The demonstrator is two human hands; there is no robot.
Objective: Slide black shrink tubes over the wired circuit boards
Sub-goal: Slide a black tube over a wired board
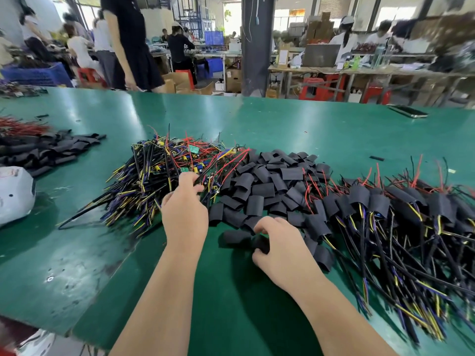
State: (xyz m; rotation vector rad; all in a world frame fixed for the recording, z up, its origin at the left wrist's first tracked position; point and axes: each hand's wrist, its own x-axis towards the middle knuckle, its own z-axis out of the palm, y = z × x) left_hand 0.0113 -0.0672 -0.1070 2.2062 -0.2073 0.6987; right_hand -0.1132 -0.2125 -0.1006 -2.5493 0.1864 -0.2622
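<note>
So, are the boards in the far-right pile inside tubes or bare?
Inside tubes: the far-right pile shows black sleeves with only wires sticking out; no bare boards visible there.

Desk [77,265] open near left and across the far band. Blocked mid: wired-board pile [159,176], loose tube heap [270,186], sleeved bundle pile [411,227] right; white bag [12,194] left edge.

Curled left grip [185,211], curled right grip [279,249].

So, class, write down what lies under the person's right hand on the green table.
A black shrink tube shows there, pinched by the right hand. The hand covers the rest of the tube and anything beneath the palm.
</note>
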